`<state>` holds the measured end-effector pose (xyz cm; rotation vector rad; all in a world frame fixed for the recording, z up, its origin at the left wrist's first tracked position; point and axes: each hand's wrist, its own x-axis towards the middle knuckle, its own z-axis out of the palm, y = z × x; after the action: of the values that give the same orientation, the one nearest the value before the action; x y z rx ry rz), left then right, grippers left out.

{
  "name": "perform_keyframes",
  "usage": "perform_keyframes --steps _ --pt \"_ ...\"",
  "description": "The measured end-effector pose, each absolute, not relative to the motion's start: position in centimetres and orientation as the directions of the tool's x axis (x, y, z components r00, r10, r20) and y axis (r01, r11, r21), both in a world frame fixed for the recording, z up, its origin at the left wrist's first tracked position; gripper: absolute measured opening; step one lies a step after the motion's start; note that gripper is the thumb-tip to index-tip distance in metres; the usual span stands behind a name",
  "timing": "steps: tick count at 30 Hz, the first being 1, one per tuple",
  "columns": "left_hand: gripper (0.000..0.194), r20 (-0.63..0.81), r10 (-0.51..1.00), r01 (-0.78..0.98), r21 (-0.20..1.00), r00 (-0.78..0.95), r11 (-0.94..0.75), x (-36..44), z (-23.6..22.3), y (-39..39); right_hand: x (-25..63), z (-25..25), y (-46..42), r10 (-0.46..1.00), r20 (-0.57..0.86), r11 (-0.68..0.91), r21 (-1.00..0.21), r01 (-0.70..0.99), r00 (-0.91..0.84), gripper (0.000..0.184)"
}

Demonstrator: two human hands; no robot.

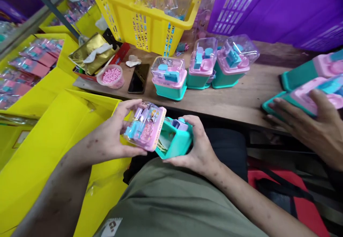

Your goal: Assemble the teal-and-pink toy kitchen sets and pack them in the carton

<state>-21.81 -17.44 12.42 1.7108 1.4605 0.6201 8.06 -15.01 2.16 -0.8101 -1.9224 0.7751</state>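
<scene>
My left hand [120,130] is closed around a pink toy tray with a clear plastic cover [146,126]; small blue and purple parts and a printed sticker show on it. In my right hand [199,144] is a teal plastic box [178,142], tilted with its open side toward the tray. Something pale and some thin yellowish strands lie inside the box. The tray's edge overlaps the box's opening; whether they touch I cannot tell. A small purple and blue piece [180,123] shows at the box's far side, near my right fingers.
Several covered teal toy boxes [169,78] stand on the wooden bench [230,101], beside a phone [138,79] and a tub of pink beads [111,76]. A yellow basket [150,26] is behind. Yellow cartons [53,130] fill the left. Another person's hand [316,122] touches a toy box at right.
</scene>
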Motion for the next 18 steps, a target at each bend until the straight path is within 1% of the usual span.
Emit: perform_keyframes --steps 2,4,7,10,15,18 --pt "0.125 -0.174 0.963 0.538 0.842 0.208 0.036 -22.2 12.6 -17.5 8.2 2.1 -14.9 0.761 0.504 0.616 -0.759 0.21 -0.408 0.115" --pt "0.129 -0.178 0.973 0.556 0.828 0.144 0.069 -21.3 12.7 -17.9 8.2 2.2 -14.9 0.748 0.537 0.641 -0.736 0.216 -0.391 0.113" --pt "0.124 -0.081 0.997 0.601 0.797 0.002 0.064 -18.4 12.3 -18.7 7.9 2.1 -15.0 0.748 0.572 0.657 -0.712 0.25 -0.337 0.107" --pt "0.12 -0.014 0.996 0.566 0.822 -0.088 0.062 -15.8 11.6 -19.2 7.8 2.1 -15.3 0.755 0.576 0.653 -0.707 0.271 -0.314 0.102" --pt "0.12 -0.048 0.995 0.459 0.884 -0.091 0.084 -14.7 11.4 -19.5 7.9 2.5 -15.6 0.752 0.596 0.657 -0.707 0.262 -0.281 0.095" --pt "0.12 0.017 0.993 0.449 0.893 -0.119 0.039 -14.7 11.2 -19.8 7.8 2.9 -15.7 0.749 0.61 0.662 -0.695 0.28 -0.259 0.092"
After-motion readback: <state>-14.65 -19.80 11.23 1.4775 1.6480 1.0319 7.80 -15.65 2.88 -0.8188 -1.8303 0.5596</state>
